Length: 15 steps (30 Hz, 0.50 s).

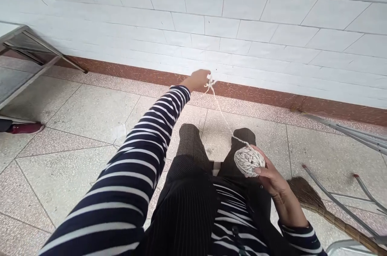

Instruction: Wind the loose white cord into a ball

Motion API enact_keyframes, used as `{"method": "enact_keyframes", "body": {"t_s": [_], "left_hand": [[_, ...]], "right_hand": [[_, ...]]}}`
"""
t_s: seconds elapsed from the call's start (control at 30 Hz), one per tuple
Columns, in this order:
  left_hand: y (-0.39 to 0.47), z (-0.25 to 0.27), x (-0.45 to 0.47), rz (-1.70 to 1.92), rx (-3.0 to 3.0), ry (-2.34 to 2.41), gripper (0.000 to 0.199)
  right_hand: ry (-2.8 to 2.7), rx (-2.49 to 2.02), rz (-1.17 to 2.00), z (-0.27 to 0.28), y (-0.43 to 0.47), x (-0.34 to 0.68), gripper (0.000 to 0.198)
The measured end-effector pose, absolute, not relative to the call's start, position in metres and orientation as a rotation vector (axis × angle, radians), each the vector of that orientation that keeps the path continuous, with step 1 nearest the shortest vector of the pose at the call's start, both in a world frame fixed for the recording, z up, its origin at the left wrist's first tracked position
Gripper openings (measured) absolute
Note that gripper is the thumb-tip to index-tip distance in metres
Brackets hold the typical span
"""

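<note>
My left hand (199, 78) reaches far forward, its fingers closed on the loose end of a cream yarn strand (222, 113). Near those fingers the yarn bunches into a small tangle (210, 84). From there the strand slopes down to a wound ball of yarn (249, 161), off-white with darker flecks. My right hand (273, 179) grips that ball over my lap, the thumb on its near side and the other fingers partly hidden behind it.
A tiled white wall (236, 6) with a red-brown base strip stands ahead. A metal-framed table (42, 46) is at left, near another person's red shoe (27, 128). To the right are a broom (308, 193) and metal legs (338, 199). A pale scrap (119, 132) lies on the floor.
</note>
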<state>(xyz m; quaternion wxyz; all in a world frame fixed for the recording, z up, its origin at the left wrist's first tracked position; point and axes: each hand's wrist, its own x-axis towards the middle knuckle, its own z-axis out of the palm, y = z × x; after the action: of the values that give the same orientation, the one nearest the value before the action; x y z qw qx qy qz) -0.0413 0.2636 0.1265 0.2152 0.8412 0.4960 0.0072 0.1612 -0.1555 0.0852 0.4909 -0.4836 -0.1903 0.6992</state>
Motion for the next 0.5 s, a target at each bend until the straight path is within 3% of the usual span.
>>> {"method": "enact_keyframes", "body": {"t_s": [0.07,0.2,0.37,0.5], "left_hand": [[0.235,0.085,-0.043,-0.052,2.276,1.364,0.049],[0.155,0.038,-0.033,0.013,2.000,0.994,0.034],[0.055,0.038,-0.030,0.214,1.472,0.561,0.035],[0.019,0.046,-0.035,0.268,1.477,0.483,0.034]], "right_hand": [[-0.477,-1.180,1.687,0.091,-0.150,0.161,0.079],[-0.496,-1.264,1.697,0.091,-0.133,0.154,0.066],[-0.443,-1.326,1.701,0.083,-0.117,0.143,0.070],[-0.427,-1.312,1.735,0.082,-0.115,0.138,0.066]]}}
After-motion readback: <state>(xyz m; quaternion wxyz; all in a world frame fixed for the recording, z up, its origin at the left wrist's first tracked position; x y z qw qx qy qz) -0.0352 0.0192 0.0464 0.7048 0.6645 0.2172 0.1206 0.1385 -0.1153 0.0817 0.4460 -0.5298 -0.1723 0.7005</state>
